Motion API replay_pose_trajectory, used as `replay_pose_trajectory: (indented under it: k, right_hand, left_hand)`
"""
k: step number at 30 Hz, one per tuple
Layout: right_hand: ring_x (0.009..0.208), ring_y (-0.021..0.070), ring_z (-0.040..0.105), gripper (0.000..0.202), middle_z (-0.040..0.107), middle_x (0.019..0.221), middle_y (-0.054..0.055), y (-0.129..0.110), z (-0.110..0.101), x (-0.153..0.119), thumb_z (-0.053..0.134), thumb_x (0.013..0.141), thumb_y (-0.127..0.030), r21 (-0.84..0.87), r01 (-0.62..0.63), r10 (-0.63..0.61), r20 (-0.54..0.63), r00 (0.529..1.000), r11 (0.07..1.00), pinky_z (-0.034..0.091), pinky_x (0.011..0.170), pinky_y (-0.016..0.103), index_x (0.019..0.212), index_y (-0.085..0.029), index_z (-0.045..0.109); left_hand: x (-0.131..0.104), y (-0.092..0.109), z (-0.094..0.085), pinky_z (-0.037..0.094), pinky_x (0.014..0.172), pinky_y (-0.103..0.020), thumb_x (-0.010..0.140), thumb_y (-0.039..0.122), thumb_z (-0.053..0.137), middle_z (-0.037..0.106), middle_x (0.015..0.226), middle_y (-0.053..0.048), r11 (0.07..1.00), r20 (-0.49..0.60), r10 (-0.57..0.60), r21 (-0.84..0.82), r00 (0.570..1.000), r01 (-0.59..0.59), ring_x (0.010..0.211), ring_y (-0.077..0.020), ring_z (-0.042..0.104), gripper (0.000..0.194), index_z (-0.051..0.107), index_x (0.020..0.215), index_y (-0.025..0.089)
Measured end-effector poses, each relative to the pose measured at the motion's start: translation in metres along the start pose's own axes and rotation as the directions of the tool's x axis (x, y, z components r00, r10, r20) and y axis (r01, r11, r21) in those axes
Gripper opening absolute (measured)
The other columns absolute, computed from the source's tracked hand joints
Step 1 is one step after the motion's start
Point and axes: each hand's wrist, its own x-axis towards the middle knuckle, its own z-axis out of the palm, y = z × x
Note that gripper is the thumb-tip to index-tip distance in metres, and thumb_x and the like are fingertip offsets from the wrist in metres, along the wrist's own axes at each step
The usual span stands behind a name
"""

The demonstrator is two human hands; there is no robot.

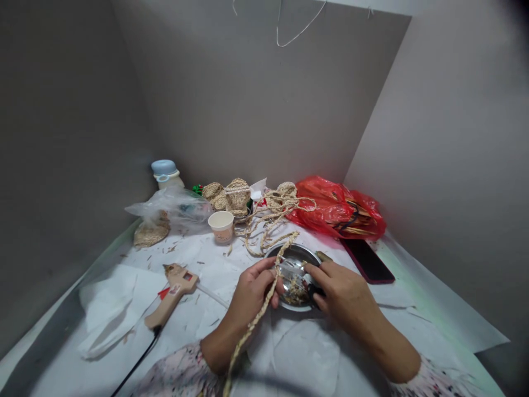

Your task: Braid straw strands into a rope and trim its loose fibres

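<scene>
Metal bowl (305,254) holding straw scraps (295,296); left fingers (259,267) pinching braided cord (259,316), right fingers (317,274) gripping black-handled tool (314,291)

A bottle (168,177) with a blue lid (163,167) stands behind a clear plastic bag (177,207), with a paper cup (221,227) to its right; a glue gun (175,294) lies nearer, and at the right a phone (367,262) lies beside a red plastic bag (326,209)
</scene>
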Motion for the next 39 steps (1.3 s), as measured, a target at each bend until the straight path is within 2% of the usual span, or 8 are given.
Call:
replay_pose_trajectory:
  k: [6, 13, 20, 25, 31, 39]
  right_hand:
    - [0.074, 0.0182, 0.059, 0.039, 0.062, 0.079, 0.002, -0.004, 0.003, 0.001, 0.061, 0.067, -0.01, -0.032, -0.005, 0.005, 0.004, 1.0, 0.999, 0.035, 0.064, 0.028, 0.104, -0.022, 0.065]
    - [0.07, 0.0161, 0.057, 0.037, 0.061, 0.075, 0.001, 0.001, 0.002, 0.006, 0.059, 0.068, -0.007, -0.05, 0.023, -0.023, 0.009, 1.0, 0.998, 0.032, 0.061, 0.028, 0.101, -0.023, 0.066]
    - [0.073, 0.0173, 0.06, 0.042, 0.063, 0.079, 0.001, 0.004, 0.011, 0.001, 0.058, 0.068, -0.008, 0.047, 0.006, -0.008, 0.041, 0.999, 0.999, 0.036, 0.063, 0.027, 0.107, -0.023, 0.065]
    - [0.076, 0.0175, 0.061, 0.043, 0.065, 0.081, 0.002, 0.004, 0.009, 0.002, 0.057, 0.068, -0.008, 0.116, -0.01, 0.002, 0.069, 0.998, 0.993, 0.038, 0.065, 0.026, 0.108, -0.022, 0.065]
    - [0.079, 0.0169, 0.062, 0.042, 0.066, 0.085, 0.001, 0.001, 0.003, 0.003, 0.057, 0.067, -0.008, 0.143, -0.048, 0.035, 0.092, 0.995, 0.989, 0.038, 0.066, 0.026, 0.105, -0.024, 0.065]
    - [0.076, 0.0184, 0.061, 0.039, 0.064, 0.08, 0.001, 0.002, 0.004, 0.007, 0.06, 0.067, -0.013, 0.116, 0.003, -0.009, 0.048, 0.999, 0.993, 0.037, 0.064, 0.027, 0.103, -0.024, 0.066]
  left_hand:
    - [-0.001, -0.002, 0.001, 0.031, 0.043, -0.019, 0.071, 0.028, 0.058, 0.061, 0.053, 0.003, 1.0, -0.003, 0.0, 0.021, 1.0, 0.0, 0.038, -0.007, 0.045, 0.044, 0.062, 0.11, 0.009]
    - [-0.001, -0.004, 0.001, 0.031, 0.043, -0.02, 0.071, 0.033, 0.061, 0.062, 0.054, 0.002, 0.998, -0.016, -0.008, 0.054, 1.0, 0.009, 0.039, -0.0079, 0.046, 0.052, 0.058, 0.117, 0.007]
    - [0.0, -0.003, 0.0, 0.031, 0.042, -0.021, 0.071, 0.032, 0.061, 0.062, 0.054, 0.001, 0.997, -0.021, -0.014, 0.07, 1.0, 0.015, 0.038, -0.0085, 0.045, 0.048, 0.062, 0.112, 0.007]
    - [0.0, -0.002, 0.001, 0.032, 0.042, -0.021, 0.07, 0.033, 0.062, 0.061, 0.052, 0.002, 0.996, -0.018, -0.007, 0.091, 1.0, 0.009, 0.037, -0.0092, 0.046, 0.049, 0.064, 0.111, 0.008]
    - [-0.001, -0.003, 0.001, 0.032, 0.042, -0.021, 0.071, 0.031, 0.06, 0.061, 0.052, 0.002, 0.992, -0.016, 0.004, 0.125, 1.0, -0.002, 0.037, -0.0085, 0.046, 0.05, 0.061, 0.114, 0.006]
    - [-0.003, 0.001, 0.001, 0.029, 0.041, -0.021, 0.07, 0.03, 0.058, 0.06, 0.051, 0.003, 0.985, -0.009, 0.007, 0.171, 1.0, -0.005, 0.036, -0.0086, 0.046, 0.051, 0.06, 0.115, 0.005]
